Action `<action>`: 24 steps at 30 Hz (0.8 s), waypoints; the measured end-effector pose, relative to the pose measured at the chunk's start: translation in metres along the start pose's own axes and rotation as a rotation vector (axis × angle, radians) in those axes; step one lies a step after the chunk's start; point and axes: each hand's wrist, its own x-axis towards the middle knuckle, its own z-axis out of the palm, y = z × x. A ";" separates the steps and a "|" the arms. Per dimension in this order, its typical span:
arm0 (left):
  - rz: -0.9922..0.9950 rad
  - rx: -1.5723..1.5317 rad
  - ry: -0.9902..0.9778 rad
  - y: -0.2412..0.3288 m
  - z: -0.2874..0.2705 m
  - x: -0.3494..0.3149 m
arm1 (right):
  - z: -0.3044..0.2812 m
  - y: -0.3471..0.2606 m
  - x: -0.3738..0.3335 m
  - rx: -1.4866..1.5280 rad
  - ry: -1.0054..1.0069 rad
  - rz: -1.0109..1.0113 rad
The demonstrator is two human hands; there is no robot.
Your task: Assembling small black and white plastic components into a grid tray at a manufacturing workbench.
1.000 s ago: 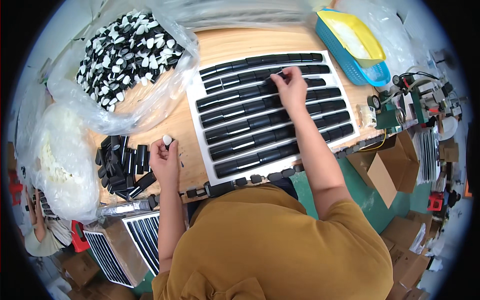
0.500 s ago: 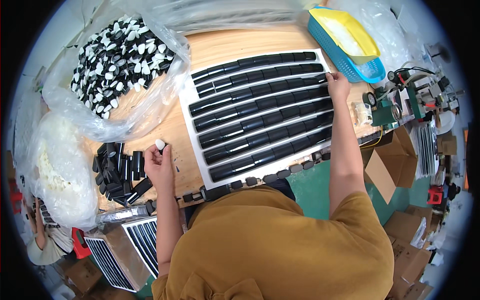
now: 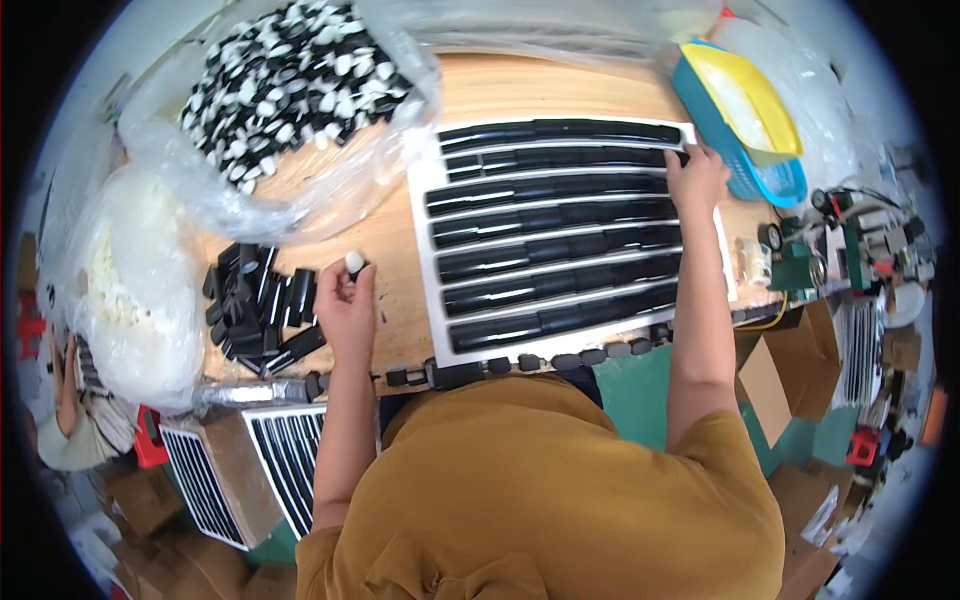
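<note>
My left hand (image 3: pixel 345 310) is closed in a pinch on a small rounded cap (image 3: pixel 354 262), white on top and dark beneath, held over the bare wood left of a white board (image 3: pixel 432 315). Long curved rows of glossy black pieces (image 3: pixel 560 240) cover the board. At the board's far right corner, my right hand (image 3: pixel 700 180) has its thumb and fingers closed about the end black piece (image 3: pixel 684 157) of the second row from the back; the palm hides the ends of nearby rows. Loose black pieces (image 3: pixel 255 310) lie heaped just left of my left hand.
A clear plastic bag (image 3: pixel 310 205) spreads around a pile of black and white caps (image 3: pixel 300 85) at the back left. Behind my right hand stands a blue basket (image 3: pixel 715 140) with a yellow tray (image 3: pixel 785 125). Green equipment (image 3: pixel 800 272) sits at the right; filled boards (image 3: pixel 205 490) lean below the table.
My right hand has shifted from around the third row's end to the second row's end. My left hand still holds the cap. The whole view has shifted, moving the table contents rightward.
</note>
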 end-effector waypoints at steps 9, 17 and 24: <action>0.150 0.056 0.039 0.002 -0.002 0.003 | 0.004 -0.205 -0.070 0.701 -0.196 -0.663; 0.366 0.387 0.057 0.015 -0.005 0.003 | -0.009 -0.213 -0.079 0.595 -0.121 -0.691; 0.369 0.484 -0.019 0.011 -0.014 -0.001 | -0.071 -0.244 -0.100 1.020 -0.456 -0.569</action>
